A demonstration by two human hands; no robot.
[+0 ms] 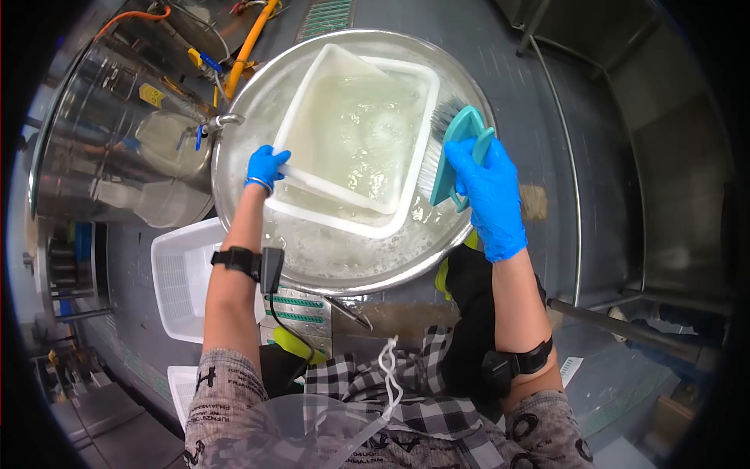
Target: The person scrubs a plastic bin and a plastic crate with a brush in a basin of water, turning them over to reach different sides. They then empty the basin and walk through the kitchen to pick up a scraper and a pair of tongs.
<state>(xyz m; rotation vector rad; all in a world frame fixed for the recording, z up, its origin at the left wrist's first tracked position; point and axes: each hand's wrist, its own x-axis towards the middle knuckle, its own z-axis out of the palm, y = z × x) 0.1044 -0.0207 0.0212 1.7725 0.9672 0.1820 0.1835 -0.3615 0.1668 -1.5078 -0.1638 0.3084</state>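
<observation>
My left hand (267, 168), in a blue glove, grips the near left corner of a white plastic tray (336, 187) that tilts in the water. Beneath it, a second white rectangular rim (336, 222) shows in the same round metal tub (351, 282). In my right hand (491, 195), also blue-gloved, is a teal scrubbing brush (461, 141). Its pale bristles face left, beside the right edge of the white rim. Cloudy water with bubbles fills the tub.
A metal tap (224, 121) with a blue lever juts over the tub's left rim from a large steel vessel (86, 156). White perforated baskets (183, 273) stand on the floor at lower left. Metal rails (633, 328) run along the right side.
</observation>
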